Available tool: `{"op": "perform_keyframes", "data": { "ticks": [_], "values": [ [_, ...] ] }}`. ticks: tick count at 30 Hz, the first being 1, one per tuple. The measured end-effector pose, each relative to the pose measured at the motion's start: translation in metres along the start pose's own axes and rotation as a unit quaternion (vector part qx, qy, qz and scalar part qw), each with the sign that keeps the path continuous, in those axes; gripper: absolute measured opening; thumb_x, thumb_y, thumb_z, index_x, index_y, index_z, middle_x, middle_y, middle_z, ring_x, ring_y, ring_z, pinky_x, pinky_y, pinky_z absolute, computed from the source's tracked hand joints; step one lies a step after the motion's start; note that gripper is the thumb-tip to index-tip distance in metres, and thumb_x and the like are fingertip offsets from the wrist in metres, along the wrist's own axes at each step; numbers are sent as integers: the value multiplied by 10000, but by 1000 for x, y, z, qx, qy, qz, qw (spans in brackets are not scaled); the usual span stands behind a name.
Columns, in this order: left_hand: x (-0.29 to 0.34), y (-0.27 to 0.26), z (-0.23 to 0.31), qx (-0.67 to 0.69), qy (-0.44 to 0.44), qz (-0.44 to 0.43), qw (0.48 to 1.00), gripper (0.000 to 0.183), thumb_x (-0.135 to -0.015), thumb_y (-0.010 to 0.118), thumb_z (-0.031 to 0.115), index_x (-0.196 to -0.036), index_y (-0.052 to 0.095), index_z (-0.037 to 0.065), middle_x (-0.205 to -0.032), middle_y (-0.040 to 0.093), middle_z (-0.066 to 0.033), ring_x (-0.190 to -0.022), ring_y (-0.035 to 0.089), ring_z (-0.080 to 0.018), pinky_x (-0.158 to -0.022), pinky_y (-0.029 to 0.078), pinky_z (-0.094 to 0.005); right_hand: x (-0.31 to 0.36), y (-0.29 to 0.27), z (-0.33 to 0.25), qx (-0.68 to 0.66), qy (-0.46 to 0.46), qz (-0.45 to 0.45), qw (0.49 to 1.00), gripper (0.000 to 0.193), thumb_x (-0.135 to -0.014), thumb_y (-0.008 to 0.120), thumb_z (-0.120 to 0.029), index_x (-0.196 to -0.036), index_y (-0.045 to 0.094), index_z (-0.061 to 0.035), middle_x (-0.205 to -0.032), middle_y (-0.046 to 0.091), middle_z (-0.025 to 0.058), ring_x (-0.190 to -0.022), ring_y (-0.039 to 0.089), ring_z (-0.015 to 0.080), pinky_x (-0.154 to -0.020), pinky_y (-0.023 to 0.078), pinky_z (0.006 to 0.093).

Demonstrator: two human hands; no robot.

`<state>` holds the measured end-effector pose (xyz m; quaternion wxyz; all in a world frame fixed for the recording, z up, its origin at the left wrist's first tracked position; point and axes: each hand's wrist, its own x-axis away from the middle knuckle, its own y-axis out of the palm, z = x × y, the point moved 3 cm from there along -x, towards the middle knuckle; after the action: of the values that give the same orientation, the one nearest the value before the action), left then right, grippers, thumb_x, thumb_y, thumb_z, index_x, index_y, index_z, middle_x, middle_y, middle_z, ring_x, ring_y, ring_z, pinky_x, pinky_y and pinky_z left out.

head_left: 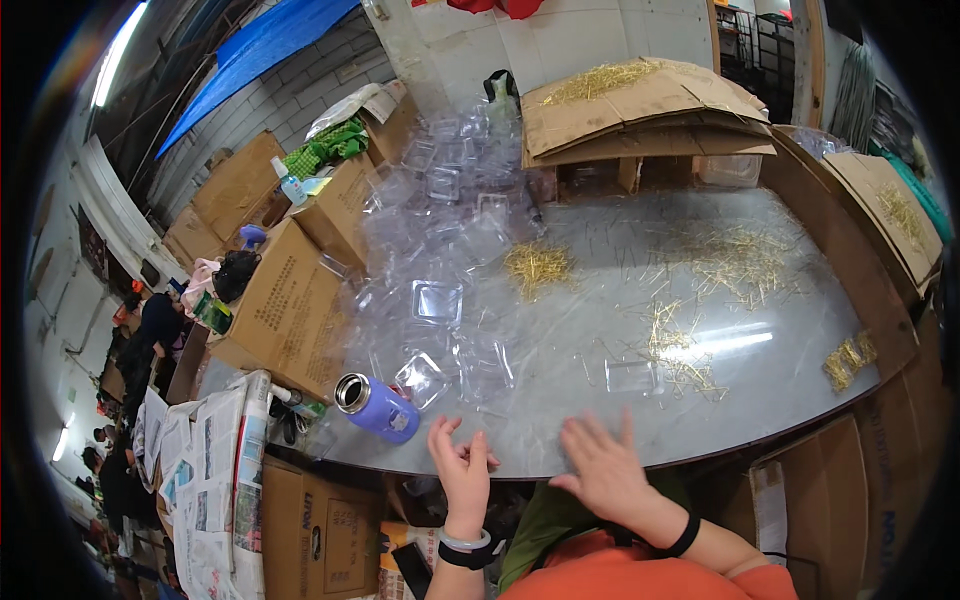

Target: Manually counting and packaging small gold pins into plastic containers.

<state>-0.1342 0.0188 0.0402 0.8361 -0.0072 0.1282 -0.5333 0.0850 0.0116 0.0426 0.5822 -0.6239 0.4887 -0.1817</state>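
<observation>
My left hand (463,475) is over the table's near edge, its fingers loosely curled and thumb apart, with nothing visible in it. To its right, my right hand (605,470) has its fingers spread and empty; motion blurs the fingertips. An uncapped purple bottle (392,412) stands tilted in view just left of my left hand. Beyond my right hand lies a small clear plastic box or lid (630,377). Thin gold-coloured wire pieces lie beside it in a loose scatter (680,350). Farther off sit a compact gold pile (538,268) and a wide gold spread (740,262).
A heap of clear plastic boxes (440,240) covers the table's left side. Cardboard cartons (285,295) line that edge. Cardboard sheets (640,110) roof the back. A gold bundle (850,360) lies far right. A newspaper-covered stack (210,490) stands left; people work beyond.
</observation>
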Motion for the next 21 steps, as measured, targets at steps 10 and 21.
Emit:
{"op": "perform_keyframes", "data": {
  "ticks": [10,21],
  "values": [
    [-6,14,8,-367,141,34,919,594,-868,789,276,-1337,560,-6,-1428,370,-269,-1123,505,-413,-995,418,-512,-9,-29,105,170,138,150,964,205,-840,659,-92,-1044,664,-84,-1295,619,136,-1401,431,405,-1198,207,647],
    [18,13,15,-413,233,68,878,661,-839,811,381,-1335,572,15,-1440,374,-264,-1303,358,-458,-1085,311,-575,-33,-47,114,156,112,157,969,232,-807,642,-27,-1037,653,-47,-1214,632,153,-1272,529,370,-1074,398,531]
  ]
}}
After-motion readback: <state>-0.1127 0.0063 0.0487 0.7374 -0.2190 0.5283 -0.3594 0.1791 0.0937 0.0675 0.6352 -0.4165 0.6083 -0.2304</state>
